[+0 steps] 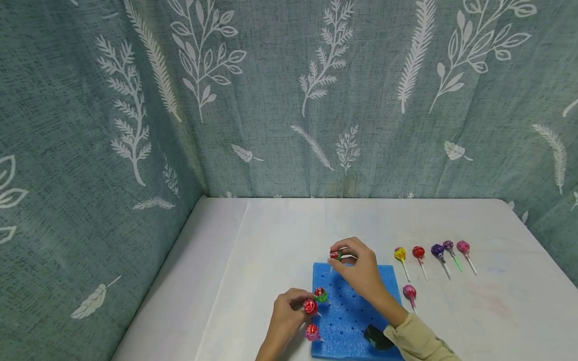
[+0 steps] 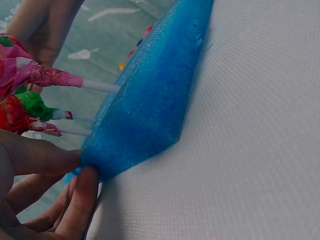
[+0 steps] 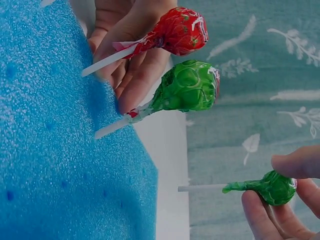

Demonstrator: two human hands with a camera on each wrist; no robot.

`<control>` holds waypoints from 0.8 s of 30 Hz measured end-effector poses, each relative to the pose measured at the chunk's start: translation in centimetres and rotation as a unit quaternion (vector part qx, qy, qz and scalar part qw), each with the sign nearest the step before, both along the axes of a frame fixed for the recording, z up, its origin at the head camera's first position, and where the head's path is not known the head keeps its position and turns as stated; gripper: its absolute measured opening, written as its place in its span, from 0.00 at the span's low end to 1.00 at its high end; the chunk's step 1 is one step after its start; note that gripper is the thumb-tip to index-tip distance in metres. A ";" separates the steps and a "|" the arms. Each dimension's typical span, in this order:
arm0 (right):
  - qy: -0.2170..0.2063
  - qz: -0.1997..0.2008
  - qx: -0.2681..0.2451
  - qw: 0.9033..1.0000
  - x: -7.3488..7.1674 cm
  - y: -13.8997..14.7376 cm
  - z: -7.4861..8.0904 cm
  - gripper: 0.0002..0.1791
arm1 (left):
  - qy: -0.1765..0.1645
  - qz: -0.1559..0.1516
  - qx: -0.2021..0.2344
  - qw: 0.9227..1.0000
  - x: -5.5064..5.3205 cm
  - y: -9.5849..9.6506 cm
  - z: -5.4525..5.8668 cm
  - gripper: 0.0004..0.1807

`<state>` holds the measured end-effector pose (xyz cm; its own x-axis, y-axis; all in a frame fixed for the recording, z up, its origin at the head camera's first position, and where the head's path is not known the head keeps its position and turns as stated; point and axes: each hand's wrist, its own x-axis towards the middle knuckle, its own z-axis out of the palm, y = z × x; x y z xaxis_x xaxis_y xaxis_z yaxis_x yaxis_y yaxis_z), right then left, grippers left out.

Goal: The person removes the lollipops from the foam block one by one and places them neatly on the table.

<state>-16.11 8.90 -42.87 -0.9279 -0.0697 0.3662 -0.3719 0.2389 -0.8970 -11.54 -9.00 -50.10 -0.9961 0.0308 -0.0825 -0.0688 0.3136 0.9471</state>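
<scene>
My right hand (image 1: 358,268) pinches a green-wrapped lollipop (image 3: 277,188) by its candy head, above the far left corner of the blue foam block (image 1: 347,321). The white stick points toward the block and is apart from it in the right wrist view. My left hand (image 1: 286,316) grips the block's left edge between thumb and fingers. Along that edge, three lollipops stand with their sticks in the foam: a green and red one (image 1: 320,295), a red one (image 1: 310,307) and a pink one (image 1: 312,332). Small holes dot the top of the block.
On the white table (image 1: 253,250), right of the block, lie a yellow lollipop (image 1: 400,253), a red lollipop (image 1: 418,252), purple ones and pink ones. A dark object (image 1: 378,338) sits on the block near my right sleeve. Patterned green cloth (image 1: 271,100) hangs behind and at the left.
</scene>
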 end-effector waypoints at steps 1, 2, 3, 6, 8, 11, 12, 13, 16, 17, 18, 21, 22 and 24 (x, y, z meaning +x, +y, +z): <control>0.000 0.000 0.001 1.000 0.2 0.0 0.4 0.11 | 0.000 0.000 0.000 1.000 0.0 0.0 0.0 0.16; 0.003 -0.001 0.001 1.000 0.4 0.0 0.7 0.11 | 0.001 0.000 0.001 1.000 0.0 0.0 0.0 0.16; 0.006 0.000 0.002 1.000 0.6 0.1 1.1 0.11 | 0.003 0.001 0.002 1.000 0.0 0.0 0.0 0.16; 0.012 -0.001 0.001 1.000 1.2 0.2 2.1 0.11 | 0.009 0.001 0.004 1.000 0.0 0.0 0.0 0.16; 0.020 -0.003 0.000 1.000 1.4 0.4 2.4 0.11 | 0.012 0.002 0.003 1.000 0.0 0.1 -0.1 0.16; 0.034 -0.006 0.000 0.999 1.3 0.9 2.0 0.11 | 0.009 0.001 0.002 1.000 0.0 0.2 -0.1 0.15; 0.040 -0.007 0.001 0.999 1.2 1.2 1.6 0.11 | 0.008 0.001 0.001 1.000 0.0 0.2 0.0 0.15; 0.044 -0.009 0.002 0.999 1.0 1.4 1.3 0.11 | 0.006 0.002 0.002 1.000 0.0 0.2 0.0 0.15; 0.057 -0.011 0.011 0.998 0.5 2.1 0.0 0.12 | 0.001 0.002 0.004 1.000 0.0 0.1 0.0 0.16; 0.065 -0.011 0.016 0.998 0.3 2.3 -0.6 0.12 | 0.000 0.003 0.004 1.000 0.0 0.1 0.0 0.16; 0.070 -0.013 0.020 0.997 0.2 2.5 -0.9 0.12 | 0.001 0.003 0.003 1.000 0.0 0.1 0.0 0.16; 0.084 -0.017 0.028 0.996 -0.2 3.3 -2.1 0.12 | 0.003 0.002 0.005 1.000 -0.1 0.1 -0.1 0.16; 0.087 -0.022 0.035 0.995 -0.5 3.6 -2.7 0.13 | 0.003 0.001 0.006 1.000 -0.2 0.1 -0.2 0.16; 0.083 -0.032 0.045 0.995 -0.9 4.2 -3.7 0.13 | 0.004 0.000 0.005 1.000 -0.2 0.1 -0.1 0.17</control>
